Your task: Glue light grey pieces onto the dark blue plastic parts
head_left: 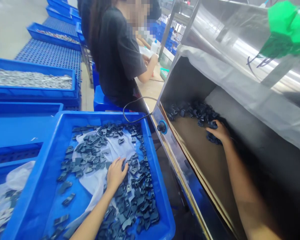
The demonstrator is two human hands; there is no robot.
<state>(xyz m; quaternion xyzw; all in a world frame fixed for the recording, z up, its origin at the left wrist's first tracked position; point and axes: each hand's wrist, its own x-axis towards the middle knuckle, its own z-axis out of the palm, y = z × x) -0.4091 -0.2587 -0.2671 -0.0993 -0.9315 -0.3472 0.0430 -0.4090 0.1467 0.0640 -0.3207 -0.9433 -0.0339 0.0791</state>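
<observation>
Small dark grey plastic parts [145,200] lie scattered and heaped in a large blue tray [162,186], many of them on a white cloth [90,180]. Over the middle of that tray, my left hand [116,171] rests on the cloth and parts, palm down, fingers apart, with nothing visible in it. My right hand [221,133] reaches into a metal-fronted box, thumb and fingers closed around a dark plastic part [212,125]. More dark parts [202,111] are piled beside it on the brown floor [192,136] of the box.
A black knob [162,127] sits on the box's front edge, with a black cable [130,118] looping nearby. A seated person in a dark shirt [117,50] works at the bench beyond. Other blue trays [32,88] stand at left. White sheeting [240,80] hangs along the box opening.
</observation>
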